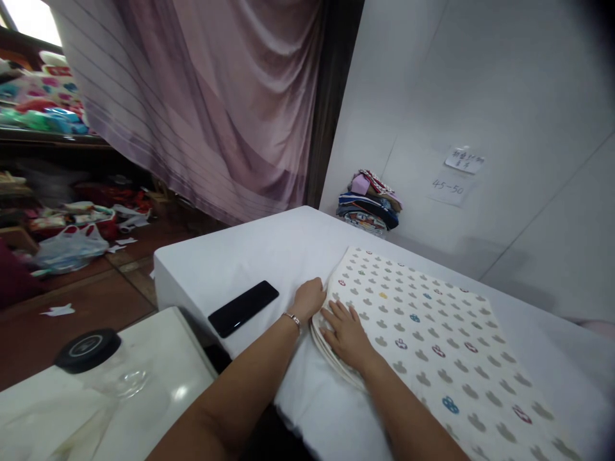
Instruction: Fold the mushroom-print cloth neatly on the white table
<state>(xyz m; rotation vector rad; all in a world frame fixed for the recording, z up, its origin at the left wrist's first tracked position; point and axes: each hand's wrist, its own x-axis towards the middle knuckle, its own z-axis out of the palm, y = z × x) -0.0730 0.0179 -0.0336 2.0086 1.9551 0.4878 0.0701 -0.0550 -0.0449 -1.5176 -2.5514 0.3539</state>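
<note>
A layered stack of cream fabric (423, 326), printed with grey bunny-like shapes and a few coloured motifs, lies on the white-covered table. My left hand (308, 301), with a bracelet at its wrist, is closed at the stack's left corner; its fingertips are partly hidden by the cloth edge. Flat on top of that corner rests my right hand (346, 333), fingers spread and nothing gripped. Several layers show along the rounded near-left edge. Just left of my left hand lies a black phone (244, 308).
A clear jar with a black lid (89, 350) stands on a white surface at lower left. Folded textiles (369, 203) are piled against the wall, near handwritten papers (454, 179). A pinkish curtain (230, 102) hangs behind. Plastic bags (72, 246) and scraps lie on the floor.
</note>
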